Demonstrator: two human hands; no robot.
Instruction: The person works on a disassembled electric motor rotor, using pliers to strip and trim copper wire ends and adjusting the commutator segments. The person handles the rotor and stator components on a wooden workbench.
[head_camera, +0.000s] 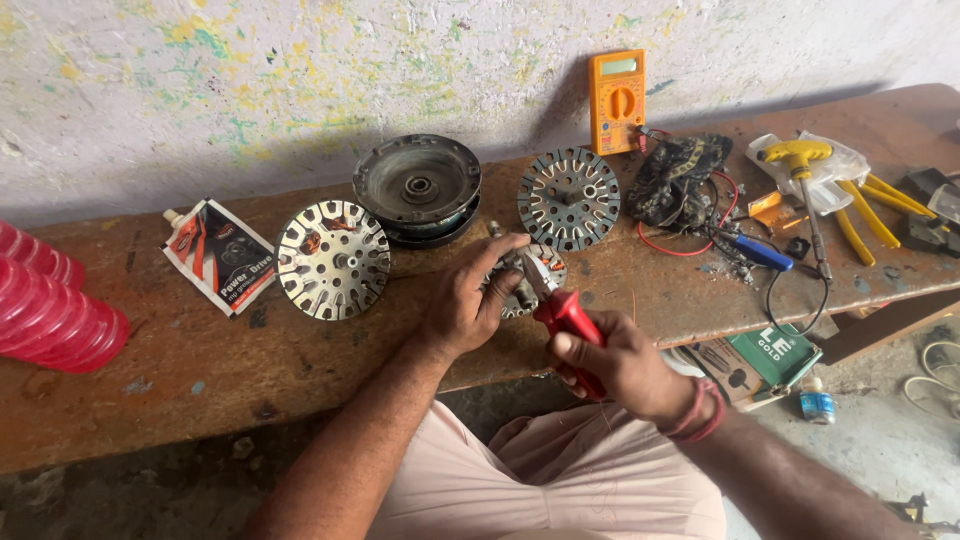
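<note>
Long rust-brown wooden bench (200, 360): bare room at near left, tools crowd the far right end. Small slotted metal stator disc (525, 285) near bench's front edge, mostly hidden behind fingers. Left hand (465, 300) curled around disc. Right hand (615, 360) closed on red-handled pliers (565, 315), tips at disc.
</note>
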